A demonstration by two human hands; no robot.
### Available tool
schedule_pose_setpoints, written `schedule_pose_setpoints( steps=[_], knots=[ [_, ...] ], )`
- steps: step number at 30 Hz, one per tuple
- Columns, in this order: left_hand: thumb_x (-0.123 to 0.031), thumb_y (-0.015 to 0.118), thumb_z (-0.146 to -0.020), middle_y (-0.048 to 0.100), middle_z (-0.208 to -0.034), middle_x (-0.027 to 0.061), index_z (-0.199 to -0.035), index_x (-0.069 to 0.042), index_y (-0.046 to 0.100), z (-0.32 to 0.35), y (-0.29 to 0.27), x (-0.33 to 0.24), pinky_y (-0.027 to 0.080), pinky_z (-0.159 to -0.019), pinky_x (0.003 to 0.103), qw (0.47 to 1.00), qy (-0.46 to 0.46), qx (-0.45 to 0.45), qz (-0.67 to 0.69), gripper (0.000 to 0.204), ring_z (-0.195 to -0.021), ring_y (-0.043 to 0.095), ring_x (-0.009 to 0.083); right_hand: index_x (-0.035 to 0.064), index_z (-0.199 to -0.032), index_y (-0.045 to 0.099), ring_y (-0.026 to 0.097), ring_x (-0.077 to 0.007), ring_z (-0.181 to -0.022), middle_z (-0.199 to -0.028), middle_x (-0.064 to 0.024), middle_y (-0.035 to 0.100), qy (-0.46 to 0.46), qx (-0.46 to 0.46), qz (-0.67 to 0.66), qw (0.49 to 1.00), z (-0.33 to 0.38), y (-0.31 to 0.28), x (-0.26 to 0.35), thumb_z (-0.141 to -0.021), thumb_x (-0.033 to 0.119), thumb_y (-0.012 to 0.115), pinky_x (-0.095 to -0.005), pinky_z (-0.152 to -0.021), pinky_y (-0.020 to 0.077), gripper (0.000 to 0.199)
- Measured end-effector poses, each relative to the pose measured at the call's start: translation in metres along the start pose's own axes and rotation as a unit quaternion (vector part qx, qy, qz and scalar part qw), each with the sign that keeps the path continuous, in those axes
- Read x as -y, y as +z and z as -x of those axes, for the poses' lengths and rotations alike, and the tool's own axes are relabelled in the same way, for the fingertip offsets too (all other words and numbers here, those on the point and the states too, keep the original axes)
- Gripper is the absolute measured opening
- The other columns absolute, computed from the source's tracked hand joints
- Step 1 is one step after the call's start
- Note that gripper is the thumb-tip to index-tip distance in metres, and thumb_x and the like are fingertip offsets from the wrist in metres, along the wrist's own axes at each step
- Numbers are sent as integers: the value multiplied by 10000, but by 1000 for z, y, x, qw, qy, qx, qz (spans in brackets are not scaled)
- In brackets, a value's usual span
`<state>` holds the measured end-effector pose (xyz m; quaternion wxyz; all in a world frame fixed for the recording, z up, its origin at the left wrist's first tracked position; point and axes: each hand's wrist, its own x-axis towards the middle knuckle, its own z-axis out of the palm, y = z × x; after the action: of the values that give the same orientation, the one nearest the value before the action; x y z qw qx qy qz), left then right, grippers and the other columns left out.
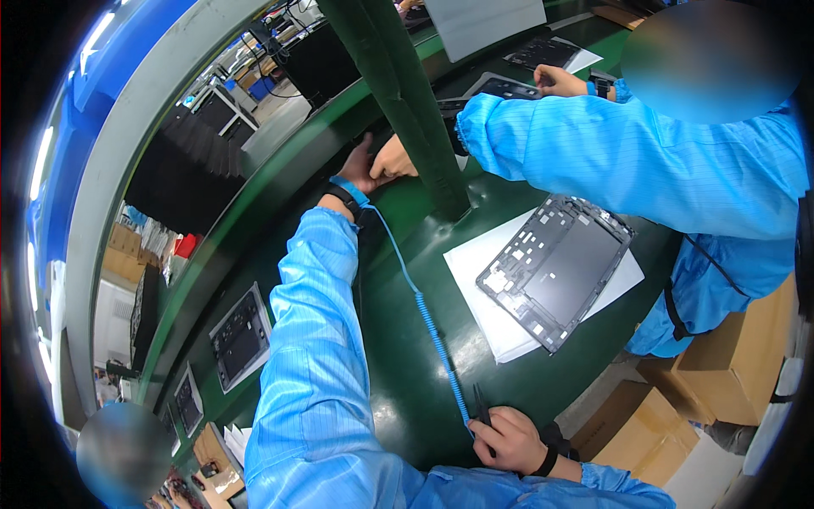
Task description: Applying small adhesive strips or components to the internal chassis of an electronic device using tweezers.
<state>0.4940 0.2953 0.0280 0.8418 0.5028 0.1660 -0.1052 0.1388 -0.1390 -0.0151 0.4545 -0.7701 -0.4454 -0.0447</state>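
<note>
My left hand (359,165) reaches far out beside the green post, a black band and a blue strap round its wrist. A co-worker's hand (393,159) is right against it, and how my left fingers are set is not clear. My right hand (511,439) is closed round black tweezers (480,402) at the near edge of the bench, their tips pointing away. From the blue strap a coiled blue cord (434,331) runs down to beside my right hand. Right of the cord, a black device housing (555,271) lies at a slant on white sheets (476,270).
The green post (398,93) rises from the green bench (398,382). A co-worker's blue sleeve (610,153) crosses at the right, their other hand (560,82) near another housing. More panels (241,337) lie on the left. Cardboard boxes (640,433) stand at lower right.
</note>
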Motion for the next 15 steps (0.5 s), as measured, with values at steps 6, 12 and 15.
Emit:
schedule_pose_setpoints(
  steps=[6,12,15],
  knots=[
    [-161,426,-1050,611,-1013,145,-1118,35,576,-21,-42,19,601,-739,423,997,32,-66,-14,255,-882,658,284,35,-1022,704,603,-271,-815,-812,-112,559,4,-3,4,1000,0,3,-1,-723,85,720,-355,-722,542,303],
    [-152,611,-984,595,-914,67,-960,-24,597,82,-72,-15,511,-611,341,937,122,-244,-220,131,-749,596,189,28,-999,694,603,-290,-812,-801,-128,558,-13,-9,-6,1000,3,4,5,-727,71,687,-372,-719,534,276],
    [-134,606,-986,613,-928,70,-988,-21,609,156,-73,-22,543,-655,365,913,130,-342,-182,114,-785,615,194,25,-988,678,601,-318,-804,-813,-156,567,-6,-28,-9,1000,3,4,7,-728,52,667,-392,-715,522,262]
  ],
)
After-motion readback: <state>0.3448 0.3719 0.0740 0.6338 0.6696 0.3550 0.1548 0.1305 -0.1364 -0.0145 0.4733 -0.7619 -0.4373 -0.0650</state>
